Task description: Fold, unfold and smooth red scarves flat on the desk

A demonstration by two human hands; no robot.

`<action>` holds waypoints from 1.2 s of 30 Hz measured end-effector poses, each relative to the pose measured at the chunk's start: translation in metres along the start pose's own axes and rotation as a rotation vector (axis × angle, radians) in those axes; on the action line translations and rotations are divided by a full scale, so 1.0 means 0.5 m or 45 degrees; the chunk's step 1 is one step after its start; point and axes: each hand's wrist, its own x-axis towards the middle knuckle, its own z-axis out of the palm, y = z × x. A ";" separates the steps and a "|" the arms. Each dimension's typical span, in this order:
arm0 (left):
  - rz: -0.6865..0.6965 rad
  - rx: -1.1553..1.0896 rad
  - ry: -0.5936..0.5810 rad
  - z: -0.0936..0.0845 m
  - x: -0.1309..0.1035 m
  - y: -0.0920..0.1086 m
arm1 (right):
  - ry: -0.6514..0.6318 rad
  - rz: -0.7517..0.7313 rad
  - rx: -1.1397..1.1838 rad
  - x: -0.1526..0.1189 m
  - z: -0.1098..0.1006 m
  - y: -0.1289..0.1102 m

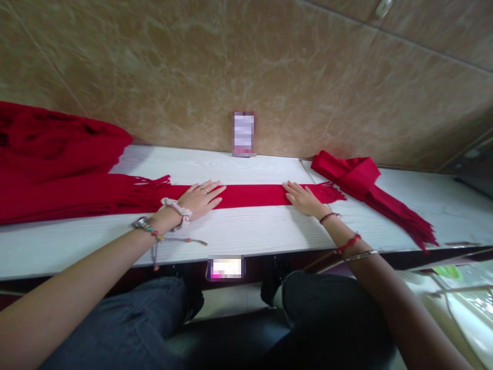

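A red fringed scarf (250, 196) lies in a flat, narrow band along the white table. My left hand (199, 199) rests on it with the fingers spread, just right of a fringe that overlaps the band. Near the scarf's right fringe, my right hand (302, 198) lies flat on the cloth, fingers stretched out. Both palms face down, and neither hand grips anything. Just beyond the right fringe sits a second red scarf (356, 177), loosely folded over itself, its fringe hanging toward the front edge.
A large heap of red fringed cloth (57, 149) covers the table's left end. Against the tiled wall (192, 77) stands a phone-like device (244, 133), its screen blurred. Another blurred screen (225, 268) shows below the front edge of the white table (246, 231), above my knees.
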 end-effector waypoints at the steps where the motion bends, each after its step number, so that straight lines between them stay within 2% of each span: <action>1: 0.002 0.001 -0.001 -0.001 0.000 -0.002 | -0.004 0.050 -0.033 -0.013 0.005 0.032; 4: 0.006 -0.013 -0.025 -0.005 0.003 0.001 | 0.024 0.234 -0.035 -0.052 0.020 0.110; 6: 0.005 -0.027 -0.034 -0.007 0.003 0.005 | 0.079 0.340 -0.002 -0.074 0.027 0.143; 9: 0.012 -0.023 -0.024 -0.010 -0.005 0.008 | 0.177 0.435 0.007 -0.093 0.027 0.167; 11: 0.035 -0.007 -0.011 -0.013 -0.012 0.006 | 0.228 0.474 -0.010 -0.092 0.018 0.167; 14: 0.064 -0.009 -0.003 -0.015 -0.023 0.000 | 0.363 0.446 -0.007 -0.068 -0.007 0.134; 16: 0.067 -0.019 0.006 -0.012 -0.026 -0.003 | 0.411 0.284 0.035 -0.043 -0.022 0.087; 20: 0.046 0.008 0.029 -0.008 -0.026 0.001 | 0.242 -0.128 0.121 -0.002 -0.024 -0.028; 22: 0.050 0.061 0.030 -0.019 -0.028 0.003 | 0.155 -0.226 0.132 0.005 -0.015 -0.065; 24: 0.055 0.119 0.061 -0.042 -0.037 -0.001 | 0.119 -0.234 0.134 0.004 -0.006 -0.078; 26: -0.069 0.143 0.154 -0.070 -0.053 -0.015 | 0.118 -0.200 0.137 0.002 -0.002 -0.074; 27: -0.217 0.140 0.219 -0.081 -0.065 -0.025 | 0.123 -0.183 0.138 0.001 -0.002 -0.069; 29: -0.622 0.094 0.309 -0.091 -0.091 -0.049 | 0.151 -0.167 0.137 0.003 -0.004 -0.063; 31: -0.958 0.001 0.242 -0.083 -0.118 -0.074 | 0.177 -0.186 0.134 0.009 -0.006 -0.064; 33: -1.075 -0.071 0.132 -0.065 -0.140 -0.095 | 0.177 -0.227 0.129 0.015 -0.004 -0.071; 36: -1.044 -0.088 0.045 -0.044 -0.157 -0.113 | 0.159 -0.286 0.121 0.021 0.006 -0.075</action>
